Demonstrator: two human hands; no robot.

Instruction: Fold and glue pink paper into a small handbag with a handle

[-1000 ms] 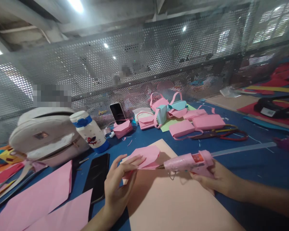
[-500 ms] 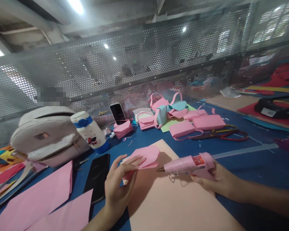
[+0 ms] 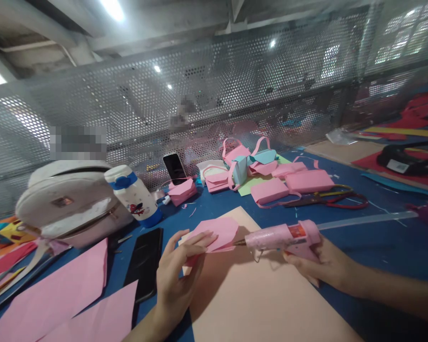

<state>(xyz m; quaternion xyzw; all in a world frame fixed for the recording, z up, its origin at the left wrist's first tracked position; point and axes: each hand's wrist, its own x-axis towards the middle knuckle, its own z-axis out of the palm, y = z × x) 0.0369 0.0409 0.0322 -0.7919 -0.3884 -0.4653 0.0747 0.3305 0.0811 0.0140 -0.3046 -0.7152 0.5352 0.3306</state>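
Note:
My left hand [image 3: 183,268] grips a folded piece of pink paper [image 3: 224,232], fingers on top and thumb underneath. In my right hand [image 3: 323,266] is a pink hot glue gun [image 3: 271,237], held by its handle, with a long clear glue stick [image 3: 367,221] sticking out of its back. The gun's metal nozzle points left at the right edge of the folded paper; whether it touches cannot be made out. Below both hands lies a large peach sheet [image 3: 257,299] on the blue table.
Several small paper bags [image 3: 308,181] stand at the back beside scissors [image 3: 328,198]. To the left are a black phone [image 3: 145,261], pink sheets [image 3: 64,289], a bottle [image 3: 131,195] and a backpack [image 3: 71,204]. A perforated metal screen [image 3: 214,95] rises behind; red paper [image 3: 374,159] lies far right.
The glue gun has shifted slightly right and its nozzle now sits closer to the paper's edge. The folded paper has moved a little right with my left hand.

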